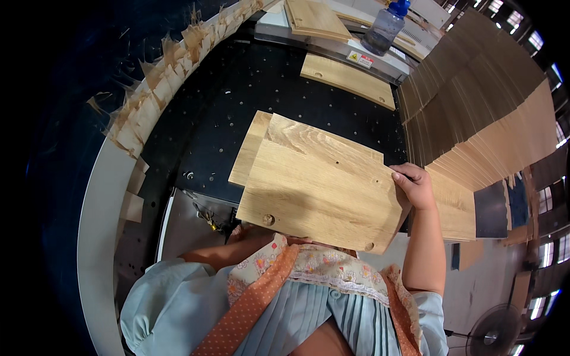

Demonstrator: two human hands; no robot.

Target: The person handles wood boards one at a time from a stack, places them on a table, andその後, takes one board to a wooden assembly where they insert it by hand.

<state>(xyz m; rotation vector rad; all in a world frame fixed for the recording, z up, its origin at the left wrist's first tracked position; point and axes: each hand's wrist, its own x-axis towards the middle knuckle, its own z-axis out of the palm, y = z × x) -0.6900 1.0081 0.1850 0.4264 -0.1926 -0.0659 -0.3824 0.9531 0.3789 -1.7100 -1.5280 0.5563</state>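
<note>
Pleated blue shirt [309, 299] sat closest, with your wood-grain panel [320, 190] just beyond, overlapping another panel [248, 148]. Your right hand [417, 185] was clamped on its right edge; couldn't tell your mostly hidden left hand's [237, 233] grip, tbh. Rectangular, round recesses [268, 219] near side. Far right: blue-capped see-through bottle [382, 32], contents unclear.

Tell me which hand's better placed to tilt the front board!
Probably the right hand: it grips the front board at its right edge; the left forearm passes below, its hand mostly hidden.
</note>
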